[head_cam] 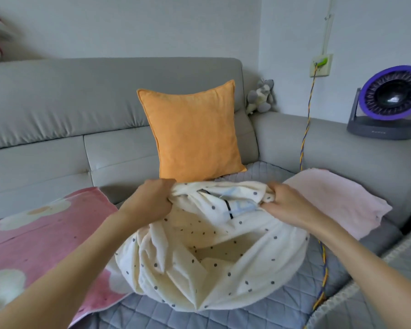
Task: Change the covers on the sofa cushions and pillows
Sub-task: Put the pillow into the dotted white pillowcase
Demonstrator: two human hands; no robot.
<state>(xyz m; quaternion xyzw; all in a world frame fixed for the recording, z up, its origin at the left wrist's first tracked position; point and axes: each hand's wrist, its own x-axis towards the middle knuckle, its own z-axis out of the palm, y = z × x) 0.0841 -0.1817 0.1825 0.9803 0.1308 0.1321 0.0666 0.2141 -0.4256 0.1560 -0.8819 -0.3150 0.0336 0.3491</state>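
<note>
Grey sofa (pixel 57 167), seat covered by a grey quilted mat (pixel 259 312). On the mat: cream dotted cover (pixel 211 264) at centre, orange pillow (pixel 192 136) at 12 o'clock propped against the backrest, pink flower-print cloth (pixel 38 236) at 9, pale pink towel (pixel 342 200) at 3. Purple fan (pixel 392 100) sits on the armrest at 2.

A purple fan (pixel 390 103) sits on the armrest near a grey plush toy (pixel 261 97).
</note>
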